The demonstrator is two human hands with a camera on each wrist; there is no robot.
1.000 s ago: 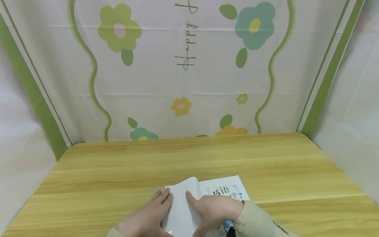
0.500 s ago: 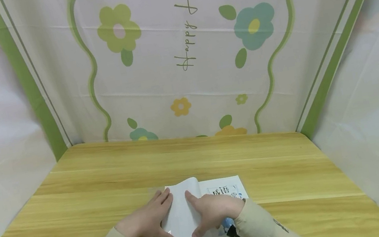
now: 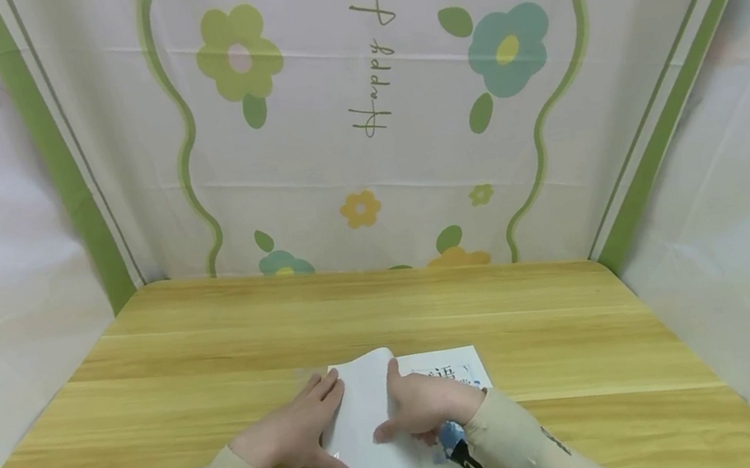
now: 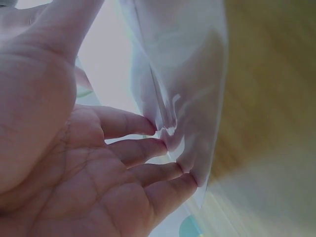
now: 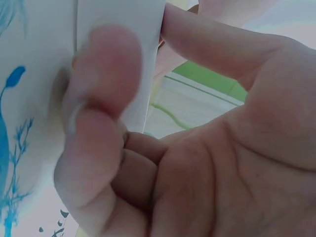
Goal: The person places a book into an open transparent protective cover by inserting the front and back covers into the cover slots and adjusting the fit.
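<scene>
Two hands press a book's white flap flat at the near edge of a wooden table.

Head view: the book (image 3: 411, 437) lies at six o'clock on the table (image 3: 215, 354), spine running twelve to six. The left hand (image 3: 290, 437) rests flat, fingers straight, at the flap's nine o'clock edge; the right hand (image 3: 424, 405), nearer the spine, curls at three o'clock. Left wrist view: straight fingertips (image 4: 163, 145) touch a clear plastic cover (image 4: 182, 74). Right wrist view: thumb and bent fingers (image 5: 98, 89) pinch the flap (image 5: 123, 44).

A wooden table (image 3: 215, 354) stands against a flowered cloth backdrop (image 3: 396, 96), seemingly hung.
</scene>
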